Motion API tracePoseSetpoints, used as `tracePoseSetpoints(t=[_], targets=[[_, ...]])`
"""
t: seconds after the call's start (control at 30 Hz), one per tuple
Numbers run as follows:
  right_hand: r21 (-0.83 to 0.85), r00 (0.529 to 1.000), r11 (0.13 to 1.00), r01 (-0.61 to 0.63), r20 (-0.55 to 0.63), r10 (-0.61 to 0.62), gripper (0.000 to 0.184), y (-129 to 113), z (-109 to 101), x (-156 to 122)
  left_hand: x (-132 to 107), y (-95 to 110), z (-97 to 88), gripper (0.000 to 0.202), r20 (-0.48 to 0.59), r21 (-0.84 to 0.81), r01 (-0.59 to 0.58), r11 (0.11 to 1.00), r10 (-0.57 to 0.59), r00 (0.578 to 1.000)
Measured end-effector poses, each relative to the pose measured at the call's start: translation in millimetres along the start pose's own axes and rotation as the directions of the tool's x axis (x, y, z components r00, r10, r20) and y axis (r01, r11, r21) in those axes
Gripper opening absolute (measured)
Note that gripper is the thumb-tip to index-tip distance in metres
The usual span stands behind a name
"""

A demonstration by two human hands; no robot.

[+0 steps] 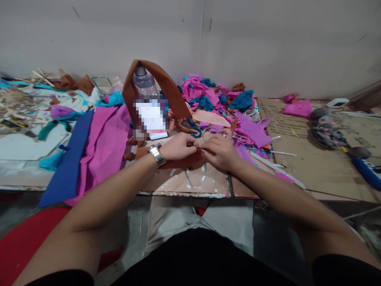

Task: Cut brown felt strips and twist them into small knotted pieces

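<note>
My left hand (177, 146), with a metal watch (156, 154) on the wrist, and my right hand (219, 151) meet at the middle of the low work surface. Both are closed in a pinch on a brown paper piece (178, 163) that lies on a tan sheet (178, 180). A long brown paper strip (166, 85) loops up over a plastic bottle (145, 85) just behind my hands. The fingertips touch each other over the paper.
Pink (104, 147) and blue (70, 163) paper sheets lie to the left. A heap of pink, purple and teal scraps (214, 97) sits behind. Cardboard (315, 159) lies to the right with a dark coil (326, 133) and a blue tool (369, 171). Wooden sticks (18, 103) clutter the far left.
</note>
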State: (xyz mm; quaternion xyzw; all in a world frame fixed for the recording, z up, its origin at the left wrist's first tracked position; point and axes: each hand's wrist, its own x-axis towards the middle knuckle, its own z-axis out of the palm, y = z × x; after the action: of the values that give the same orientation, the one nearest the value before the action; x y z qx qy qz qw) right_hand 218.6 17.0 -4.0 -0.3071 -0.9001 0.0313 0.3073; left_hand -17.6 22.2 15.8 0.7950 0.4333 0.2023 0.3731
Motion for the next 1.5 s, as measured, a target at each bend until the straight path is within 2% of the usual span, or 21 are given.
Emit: tracePoseSetpoints(t=[0.23, 0.6, 0.93, 1.1, 1.27, 1.5], targets=[[-0.019, 0.999, 0.999, 0.032, 0.012, -0.032, 0.016, 1, 0, -2, 0, 5, -2.0, 0.031, -0.026, 0.002, -0.005, 1.000, 0.006, 1.000], [0.013, 1.000, 1.000, 0.008, 0.007, -0.008, 0.013, 0, 1, -1, 0, 6, -0.7, 0.027, -0.076, 0.035, -0.021, 0.999, 0.023, 0.997], [0.061, 0.999, 0.997, -0.049, -0.016, 0.050, 0.011, 2, 3, -1, -1, 6, -1.0, 0.032, -0.038, 0.049, -0.059, 0.997, 0.061, 0.997], [0.085, 0.994, 0.993, -0.084, -0.064, 0.090, 0.008, 0, 2, 1, -4, 13, -0.3, 0.031, -0.066, 0.122, -0.101, 0.987, 0.110, 0.992], [0.125, 0.990, 0.984, -0.128, -0.050, 0.135, 0.010, -2, 1, 3, -5, 15, 0.3, 0.028, -0.082, 0.223, -0.187, 0.957, 0.210, 0.974], [0.159, 0.989, 0.979, -0.131, -0.054, 0.141, 0.010, 0, 2, 2, -6, 18, -1.9, 0.030, -0.030, 0.404, -0.248, 0.880, 0.284, 0.958]])
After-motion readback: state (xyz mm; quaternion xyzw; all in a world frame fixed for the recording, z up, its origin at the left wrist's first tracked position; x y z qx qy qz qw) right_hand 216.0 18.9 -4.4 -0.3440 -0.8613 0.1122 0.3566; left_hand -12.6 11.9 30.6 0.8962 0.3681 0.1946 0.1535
